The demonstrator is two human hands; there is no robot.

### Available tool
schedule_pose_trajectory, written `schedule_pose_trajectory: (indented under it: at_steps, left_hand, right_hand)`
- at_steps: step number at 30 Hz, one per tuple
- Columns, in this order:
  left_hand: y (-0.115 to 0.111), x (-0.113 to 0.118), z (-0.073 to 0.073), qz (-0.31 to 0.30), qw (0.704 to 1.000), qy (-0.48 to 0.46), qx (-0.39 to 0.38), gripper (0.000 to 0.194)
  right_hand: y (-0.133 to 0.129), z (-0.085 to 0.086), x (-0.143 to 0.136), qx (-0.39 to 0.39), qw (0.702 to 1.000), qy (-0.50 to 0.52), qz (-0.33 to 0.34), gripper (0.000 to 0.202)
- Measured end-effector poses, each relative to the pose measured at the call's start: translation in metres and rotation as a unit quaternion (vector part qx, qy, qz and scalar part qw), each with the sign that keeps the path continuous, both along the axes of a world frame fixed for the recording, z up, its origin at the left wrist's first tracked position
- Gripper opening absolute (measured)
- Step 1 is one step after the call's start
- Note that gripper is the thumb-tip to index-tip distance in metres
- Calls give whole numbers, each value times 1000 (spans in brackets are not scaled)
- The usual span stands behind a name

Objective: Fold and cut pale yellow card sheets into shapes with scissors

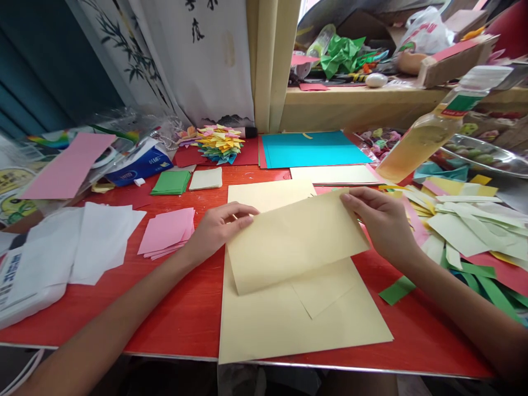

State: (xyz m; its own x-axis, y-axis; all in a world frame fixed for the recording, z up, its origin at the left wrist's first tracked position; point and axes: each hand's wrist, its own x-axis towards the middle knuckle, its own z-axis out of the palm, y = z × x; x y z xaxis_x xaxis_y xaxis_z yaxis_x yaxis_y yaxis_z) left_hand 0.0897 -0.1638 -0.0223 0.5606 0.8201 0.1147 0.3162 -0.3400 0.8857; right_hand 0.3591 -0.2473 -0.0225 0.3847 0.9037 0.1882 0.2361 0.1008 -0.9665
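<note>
A cream sheet of paper [295, 245] is raised and slightly curled between my two hands. My left hand [225, 228] pinches its upper left corner. At its upper right corner, my right hand [373, 217] grips the edge between thumb and fingers. Below lies a larger cream sheet [301, 335] on the red table, its near edge at the table's front. A small cream square [319, 294] rests on that sheet, partly covered by the raised one. Pink paper squares [167, 232] lie stacked left of my left hand.
Green squares [171, 182] and cream squares [206, 179] sit behind. Blue sheets [315, 149] lie farther back, beside a multicoloured folded-paper piece [220, 144]. A tilted bottle [429, 135] stands at right, above heaped paper strips [478, 220]. White sheets [107, 236] lie at left.
</note>
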Motion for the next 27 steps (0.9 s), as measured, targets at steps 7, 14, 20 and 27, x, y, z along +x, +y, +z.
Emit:
schedule_pose_trajectory:
  at_steps: [7,14,20,27]
  left_hand:
    - [-9,7,-1,-104,991,71,-41,21]
    - [-24,17,4,-125,987,82,-63,16]
    - [-26,19,1,-5,992,-26,-121,20]
    - [-22,20,-3,79,974,-122,-175,20]
  right_hand:
    - [-7,2,-13,-50,994,-81,56,21]
    - [-13,-1,-27,-64,975,-159,139,23]
    - [-12,4,-28,-109,981,1,163,22]
    - [-5,-3,-21,-90,981,128,118,21]
